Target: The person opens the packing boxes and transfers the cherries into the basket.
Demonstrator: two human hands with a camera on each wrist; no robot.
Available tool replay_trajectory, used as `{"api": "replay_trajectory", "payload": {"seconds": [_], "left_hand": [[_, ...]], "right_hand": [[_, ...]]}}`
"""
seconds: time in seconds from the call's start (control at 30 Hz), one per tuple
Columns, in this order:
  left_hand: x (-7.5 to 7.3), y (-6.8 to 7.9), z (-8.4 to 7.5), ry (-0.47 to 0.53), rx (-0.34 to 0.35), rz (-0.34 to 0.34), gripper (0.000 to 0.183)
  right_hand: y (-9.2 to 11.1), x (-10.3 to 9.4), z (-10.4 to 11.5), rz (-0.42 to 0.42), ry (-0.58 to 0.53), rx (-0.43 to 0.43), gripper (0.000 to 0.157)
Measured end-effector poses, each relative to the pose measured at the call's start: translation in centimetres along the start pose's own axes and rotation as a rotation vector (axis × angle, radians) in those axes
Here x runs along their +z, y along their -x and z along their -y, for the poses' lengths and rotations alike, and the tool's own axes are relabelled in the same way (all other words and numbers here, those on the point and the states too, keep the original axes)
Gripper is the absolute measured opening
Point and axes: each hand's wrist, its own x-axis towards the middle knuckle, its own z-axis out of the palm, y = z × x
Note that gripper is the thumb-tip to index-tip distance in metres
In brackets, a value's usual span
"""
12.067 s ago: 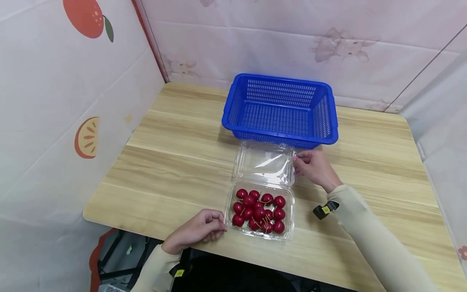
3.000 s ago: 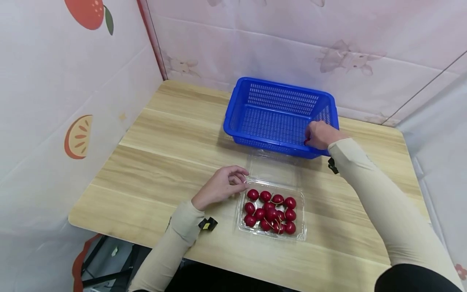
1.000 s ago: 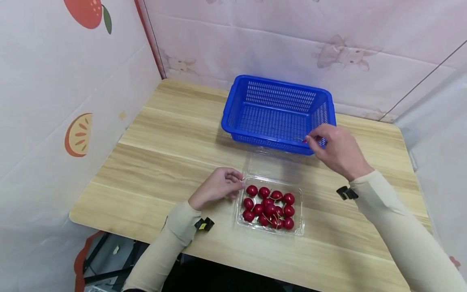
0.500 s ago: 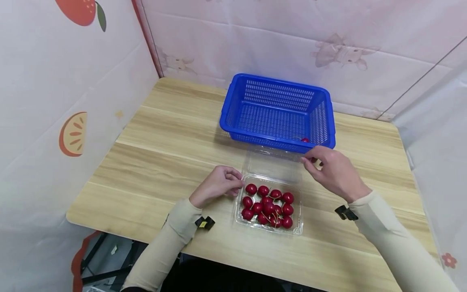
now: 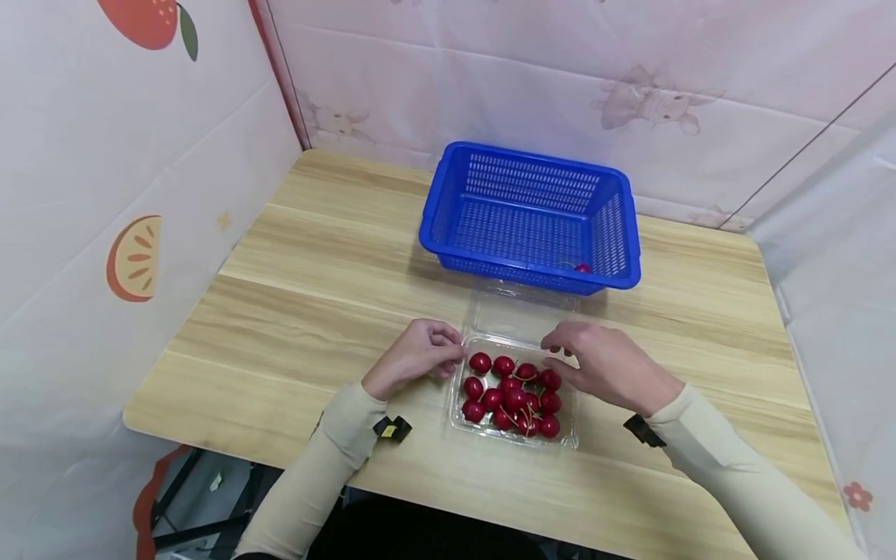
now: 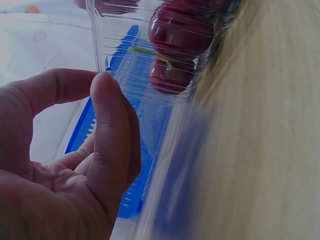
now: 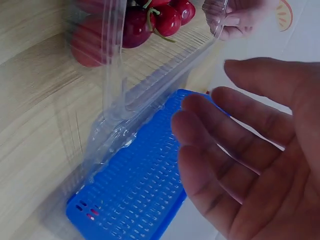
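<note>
Left hand (image 5: 416, 354): fingers together, pinching edge of clear box (image 5: 567, 440), same spot as a second ago. Clear box full of red cherries (image 5: 514, 400), lid (image 5: 521, 313) flat open behind. Blue basket (image 5: 518, 233) at back: lone cherry (image 5: 582, 268) just let go, now near right front corner. Right hand (image 5: 605, 362) has left basket, come over box's right side; fingers apart, nothing held. So one cherry in basket, rest in box.

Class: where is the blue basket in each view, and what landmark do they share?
Head: blue basket, slightly right of centre, mostly upper half.
Left wrist: blue basket, left of centre, partly behind the left hand.
Right wrist: blue basket, bottom, left of centre.
Shared landmark: clear box of cherries.
</note>
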Motion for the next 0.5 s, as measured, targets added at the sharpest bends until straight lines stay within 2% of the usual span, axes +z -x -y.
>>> {"api": "replay_trajectory", "payload": {"seconds": [0.33, 0.5], "left_hand": [[0.0, 0.0, 0.1, 0.0, -0.008, -0.004, 0.026], [0.1, -0.2, 0.2, -0.005, -0.007, 0.003, 0.024]], "right_hand": [[0.6, 0.6, 0.2, 0.091, 0.006, 0.044, 0.026], [0.8, 1.5, 0.4, 0.092, 0.012, 0.021, 0.02]]}}
